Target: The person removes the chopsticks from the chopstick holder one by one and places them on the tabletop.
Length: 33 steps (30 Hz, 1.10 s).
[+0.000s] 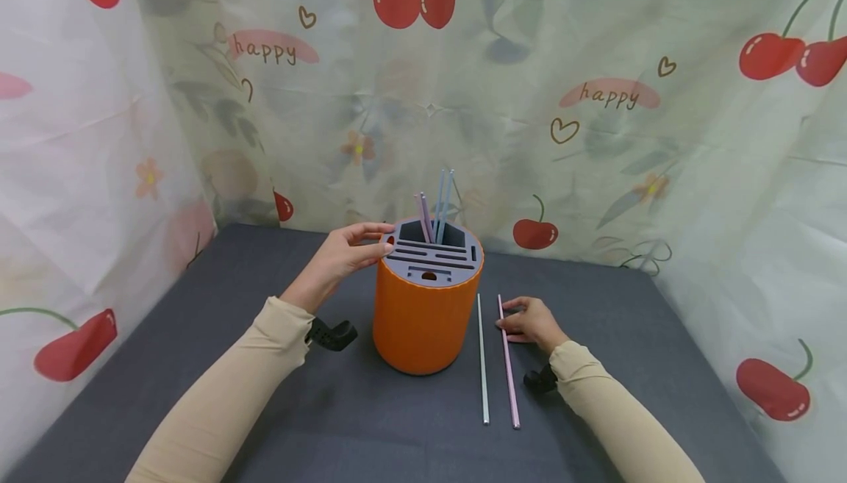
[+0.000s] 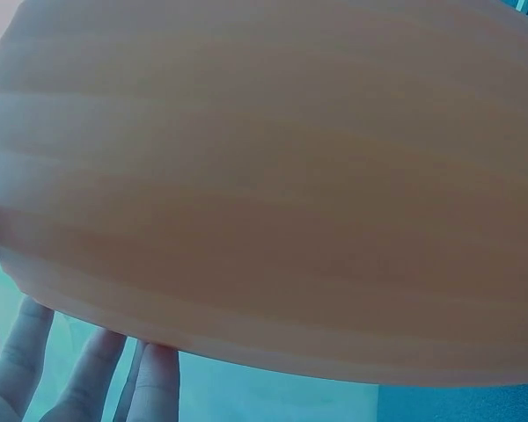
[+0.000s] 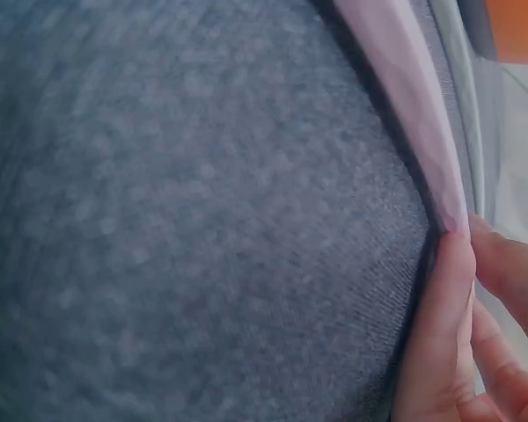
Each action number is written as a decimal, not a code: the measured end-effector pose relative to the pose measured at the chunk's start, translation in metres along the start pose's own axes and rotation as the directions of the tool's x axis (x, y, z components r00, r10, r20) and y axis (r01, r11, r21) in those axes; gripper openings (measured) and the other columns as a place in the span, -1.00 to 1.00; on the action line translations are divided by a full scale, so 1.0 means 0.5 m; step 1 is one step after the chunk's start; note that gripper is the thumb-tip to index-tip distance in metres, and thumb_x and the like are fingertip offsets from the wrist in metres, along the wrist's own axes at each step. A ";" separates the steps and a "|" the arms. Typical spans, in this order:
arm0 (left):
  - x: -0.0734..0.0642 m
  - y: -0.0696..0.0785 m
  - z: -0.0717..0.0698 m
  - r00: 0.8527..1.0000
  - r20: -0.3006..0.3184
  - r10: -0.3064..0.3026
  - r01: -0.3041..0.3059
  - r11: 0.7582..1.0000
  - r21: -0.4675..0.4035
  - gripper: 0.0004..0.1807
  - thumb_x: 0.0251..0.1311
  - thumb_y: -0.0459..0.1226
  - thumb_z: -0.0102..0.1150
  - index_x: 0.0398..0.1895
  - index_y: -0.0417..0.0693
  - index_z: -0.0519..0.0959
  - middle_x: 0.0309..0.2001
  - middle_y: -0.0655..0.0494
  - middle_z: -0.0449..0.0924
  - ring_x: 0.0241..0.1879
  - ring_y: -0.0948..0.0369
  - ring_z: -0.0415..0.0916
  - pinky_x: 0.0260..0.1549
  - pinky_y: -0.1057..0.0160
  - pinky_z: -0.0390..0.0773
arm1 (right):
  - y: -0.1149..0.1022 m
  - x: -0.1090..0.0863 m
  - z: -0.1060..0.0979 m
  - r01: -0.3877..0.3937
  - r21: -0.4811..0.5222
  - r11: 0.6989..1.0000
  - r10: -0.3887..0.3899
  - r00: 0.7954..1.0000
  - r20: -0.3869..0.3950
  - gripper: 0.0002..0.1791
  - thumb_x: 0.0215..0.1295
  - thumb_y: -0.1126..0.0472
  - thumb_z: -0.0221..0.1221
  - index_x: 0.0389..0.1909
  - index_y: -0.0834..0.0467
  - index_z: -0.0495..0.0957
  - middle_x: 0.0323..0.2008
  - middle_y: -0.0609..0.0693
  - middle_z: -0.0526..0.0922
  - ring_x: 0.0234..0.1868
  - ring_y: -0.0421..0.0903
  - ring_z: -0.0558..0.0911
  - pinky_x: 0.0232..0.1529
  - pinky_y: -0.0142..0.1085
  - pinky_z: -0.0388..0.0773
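An orange ribbed round utensil holder [image 1: 423,321] with a grey slotted top stands upright on the dark table. My left hand [image 1: 344,251] touches its rim from the left with extended fingers. In the left wrist view, straight fingers [image 2: 79,374] lie against the holder's side. My right hand [image 1: 532,323] pinches a slim pink chopstick [image 1: 508,365] near its far end, between thumb and finger. Parallel to it, a pale green chopstick [image 1: 482,362] lies between the pink one and the holder. In the right wrist view, the pinched pink chopstick [image 3: 414,97] runs close over the cloth.
Pink chopsticks [image 1: 421,215] and blue chopsticks [image 1: 442,204] stand in the holder's large rear opening. Narrow slots cross the top in front of them. A patterned curtain [image 1: 430,86] closes off the back and sides of the dark cloth-covered table [image 1: 331,424].
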<state>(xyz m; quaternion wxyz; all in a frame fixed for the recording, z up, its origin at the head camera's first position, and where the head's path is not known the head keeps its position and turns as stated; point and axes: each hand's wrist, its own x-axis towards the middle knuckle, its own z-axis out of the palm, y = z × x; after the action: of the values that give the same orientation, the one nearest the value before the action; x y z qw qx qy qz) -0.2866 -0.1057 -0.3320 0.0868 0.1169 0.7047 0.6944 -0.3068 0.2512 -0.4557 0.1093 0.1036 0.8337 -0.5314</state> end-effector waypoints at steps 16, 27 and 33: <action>0.002 0.000 -0.001 1.000 -0.007 -0.001 0.001 1.000 0.001 -0.48 0.00 -0.13 0.36 0.08 0.02 0.52 0.16 0.07 0.32 0.12 0.13 0.37 0.09 0.16 0.42 | -0.005 0.002 0.006 -0.026 -0.069 0.997 0.024 0.999 -0.030 -0.50 -0.05 0.39 0.37 -0.04 0.25 0.45 -0.46 0.10 0.60 -0.52 -0.12 0.62 -0.47 -0.26 0.63; 0.001 0.000 -0.001 1.000 -0.004 -0.014 0.014 1.000 -0.004 -0.48 0.00 -0.12 0.36 0.09 0.03 0.51 0.17 0.07 0.32 0.13 0.13 0.35 0.09 0.15 0.42 | -0.011 0.008 -0.008 -0.044 -0.042 0.998 0.044 0.999 0.005 -0.49 0.02 0.30 0.36 0.02 0.27 0.44 -0.42 0.09 0.63 -0.50 -0.13 0.63 -0.45 -0.28 0.63; 0.001 0.001 -0.002 1.000 -0.004 -0.014 0.014 1.000 0.003 -0.47 0.00 -0.11 0.36 0.10 0.05 0.51 0.16 0.08 0.32 0.13 0.13 0.36 0.09 0.14 0.42 | -0.104 0.002 -0.049 0.068 0.133 0.989 -0.074 0.996 0.040 -0.41 0.16 0.23 0.26 0.18 0.32 0.33 -0.08 0.21 0.57 -0.32 -0.11 0.65 -0.19 -0.16 0.60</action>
<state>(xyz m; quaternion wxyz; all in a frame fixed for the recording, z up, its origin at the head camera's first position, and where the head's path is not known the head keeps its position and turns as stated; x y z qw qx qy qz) -0.2873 -0.1064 -0.3317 0.0900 0.1106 0.7067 0.6930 -0.3247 0.2520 -0.4011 0.1020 0.0690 0.7973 -0.5909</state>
